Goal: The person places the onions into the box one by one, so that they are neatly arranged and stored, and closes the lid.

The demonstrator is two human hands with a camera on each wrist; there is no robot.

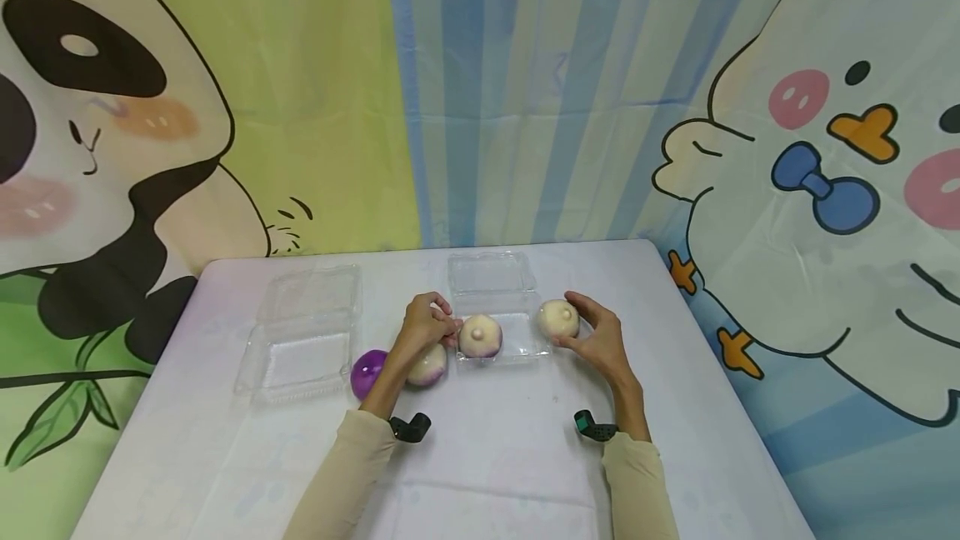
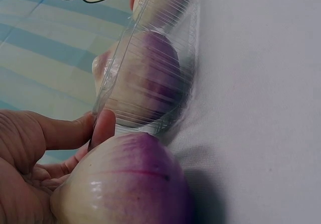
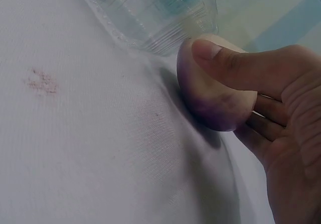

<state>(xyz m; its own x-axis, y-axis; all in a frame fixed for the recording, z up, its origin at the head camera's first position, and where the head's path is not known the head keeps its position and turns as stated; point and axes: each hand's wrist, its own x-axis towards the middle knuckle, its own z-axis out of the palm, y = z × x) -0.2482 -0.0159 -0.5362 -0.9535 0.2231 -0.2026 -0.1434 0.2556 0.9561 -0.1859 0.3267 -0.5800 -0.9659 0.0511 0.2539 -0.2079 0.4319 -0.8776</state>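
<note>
My left hand [image 1: 426,325] pinches the left rim of a clear plastic clamshell box [image 1: 525,338] between thumb and finger. Inside the box, at its left end, sits a purple-and-white turnip [image 1: 480,336] with its knob upward. My right hand [image 1: 602,340] grips a second turnip [image 1: 558,319] by its sides, close beside the box's right end. In the right wrist view the thumb lies across this turnip's pale upper part [image 3: 208,86], purple side down. Under my left hand is a third turnip [image 2: 125,184], partly hidden by the wrist in the head view.
A purple round turnip [image 1: 367,373] lies left of my left forearm. Another open clear clamshell box [image 1: 300,361] stands further left on the white-covered table [image 1: 487,457]. The lid [image 1: 491,273] of the middle box lies folded back toward the printed curtain [image 1: 510,107].
</note>
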